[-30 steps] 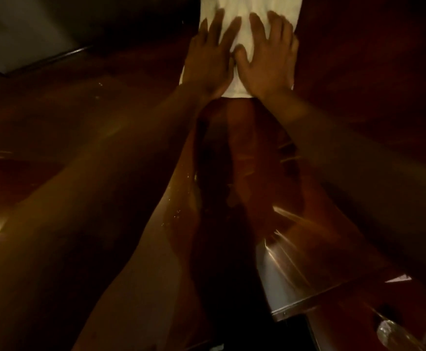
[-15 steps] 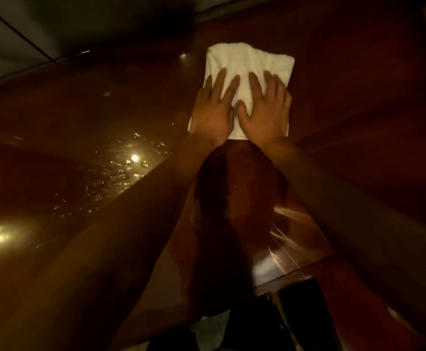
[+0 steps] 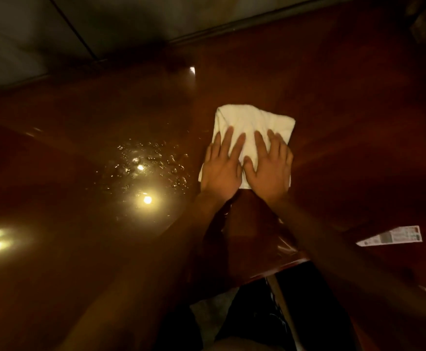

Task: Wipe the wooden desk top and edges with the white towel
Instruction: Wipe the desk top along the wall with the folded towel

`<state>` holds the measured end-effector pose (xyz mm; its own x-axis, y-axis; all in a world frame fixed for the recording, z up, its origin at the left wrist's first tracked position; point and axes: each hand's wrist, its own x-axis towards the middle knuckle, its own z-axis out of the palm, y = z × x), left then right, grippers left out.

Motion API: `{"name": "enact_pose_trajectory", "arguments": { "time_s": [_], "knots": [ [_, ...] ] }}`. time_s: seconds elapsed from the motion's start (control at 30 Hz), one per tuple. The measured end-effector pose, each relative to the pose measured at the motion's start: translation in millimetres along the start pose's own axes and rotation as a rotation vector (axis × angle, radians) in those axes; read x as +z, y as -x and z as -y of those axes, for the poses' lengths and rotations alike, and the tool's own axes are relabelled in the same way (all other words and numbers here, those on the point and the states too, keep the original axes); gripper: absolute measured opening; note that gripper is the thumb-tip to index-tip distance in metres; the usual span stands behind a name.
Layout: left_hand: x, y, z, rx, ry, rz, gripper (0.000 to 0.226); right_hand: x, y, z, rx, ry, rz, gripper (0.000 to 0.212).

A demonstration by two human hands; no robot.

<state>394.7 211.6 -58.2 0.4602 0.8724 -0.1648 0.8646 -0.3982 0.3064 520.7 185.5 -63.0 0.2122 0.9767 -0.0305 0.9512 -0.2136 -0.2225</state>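
Note:
A folded white towel lies flat on the dark glossy wooden desk top. My left hand and my right hand press side by side on the towel's near half, palms down, fingers spread and pointing away from me. The towel's far half shows beyond my fingertips. Water droplets sit on the wood just left of the towel.
A printed paper slip lies on the desk at the right. The desk's near edge runs below my forearms, with my dark-clothed legs under it. A grey wall meets the desk at the back. Lamp reflections glare at the left.
Both hands have dragged the towel back toward me across the desk. The droplets and the paper slip have come into view.

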Motion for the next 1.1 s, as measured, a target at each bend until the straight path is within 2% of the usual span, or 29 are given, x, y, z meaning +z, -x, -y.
{"name": "enact_pose_trajectory", "arguments": {
  "time_s": [0.37, 0.53, 0.73, 0.83, 0.93, 1.1],
  "knots": [
    [13.8, 92.2, 2.1, 0.021, 0.083, -0.001, 0.061, -1.1, 91.2, 25.6, 0.045, -0.015, 0.066, 0.062],
    [18.1, 146.5, 6.4, -0.016, 0.114, 0.011, 0.059, 0.9, 136.2, 38.2, -0.025, -0.007, 0.092, 0.061],
    [21.7, 199.6, 8.5, -0.083, 0.091, 0.087, 0.081, 8.2, 167.3, 35.3, -0.102, -0.013, 0.152, 0.064],
    [14.2, 190.4, 13.6, -0.060, 0.062, 0.059, 0.071, 9.2, 160.2, 29.6, -0.156, 0.020, 0.153, 0.065],
    [11.0, 163.8, 14.9, -0.058, 0.141, 0.044, 0.058, 10.1, 148.7, 29.8, -0.149, 0.043, 0.153, 0.069],
    [13.1, 127.7, 19.1, -0.093, 0.129, 0.017, 0.054, 10.7, 119.2, 31.3, -0.173, 0.014, 0.135, 0.066]
  ]
}}
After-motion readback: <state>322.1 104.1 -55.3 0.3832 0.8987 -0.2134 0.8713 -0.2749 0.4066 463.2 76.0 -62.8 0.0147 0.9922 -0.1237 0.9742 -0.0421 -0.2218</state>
